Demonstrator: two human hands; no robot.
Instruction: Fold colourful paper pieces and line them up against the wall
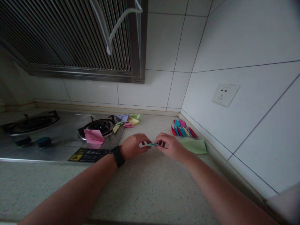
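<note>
Between my two hands, just above the counter, is a small folded piece of teal paper point(153, 144), seen almost edge-on. My left hand point(134, 145), with a black watch at its wrist, pinches the paper's left end. The other end is pinched by my right hand point(172, 146); its fingertips hide part of the paper. To the right of that hand lies a pale green sheet of paper point(194, 145). Behind it sits a group of small folded papers point(184, 131) in red, blue, pink and yellow.
A gas stove point(67, 147) fills the left side, with a folded pink paper point(94, 136) at its right burner. Purple, yellow and pink folded papers point(128, 120) lie by the stove's edge. A range hood point(93, 75) hangs overhead. The tiled wall at right carries a socket point(225, 94).
</note>
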